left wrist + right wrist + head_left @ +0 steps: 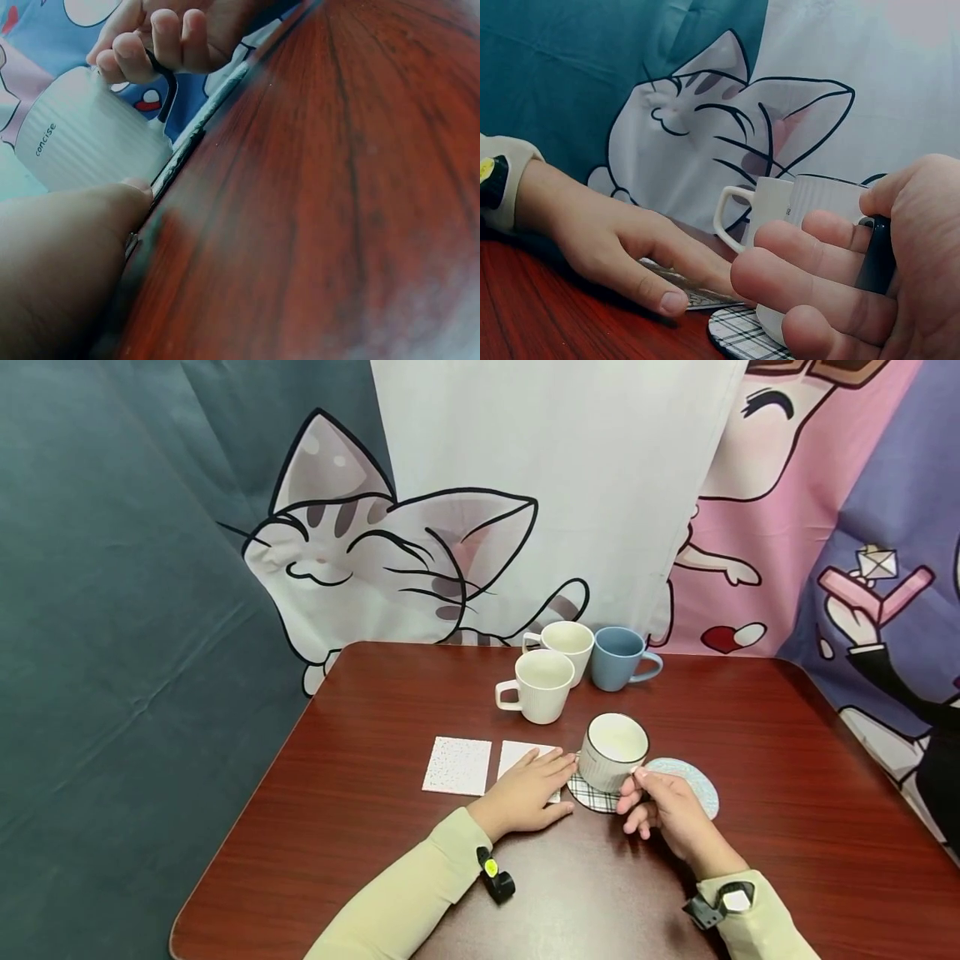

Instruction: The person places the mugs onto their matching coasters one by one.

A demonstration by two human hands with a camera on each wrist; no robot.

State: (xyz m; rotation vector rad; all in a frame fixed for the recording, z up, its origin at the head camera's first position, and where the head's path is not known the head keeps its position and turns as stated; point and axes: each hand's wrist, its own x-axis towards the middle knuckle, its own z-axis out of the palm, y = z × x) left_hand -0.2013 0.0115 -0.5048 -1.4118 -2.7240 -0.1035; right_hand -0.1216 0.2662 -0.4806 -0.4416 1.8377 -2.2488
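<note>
A ribbed white mug (613, 753) with a dark rim stands on a round plaid coaster (592, 799); the word "concise" shows on its side in the left wrist view. With thumb and fingers, my right hand (667, 814) grips the mug's black handle (879, 255). My left hand (528, 789) lies palm down with fingers stretched over a white square coaster (512, 753), covering much of it. Its fingertips reach the left edge of the plaid coaster, close beside the mug's base.
Left of that, a speckled square coaster (456, 766) lies on the red-brown table (337, 827). A pale blue round coaster (701, 787) sits partly behind my right hand. Farther back stand a cream mug (543, 689), another cream mug (567, 639) and a blue mug (617, 658). A printed curtain (600, 468) hangs behind.
</note>
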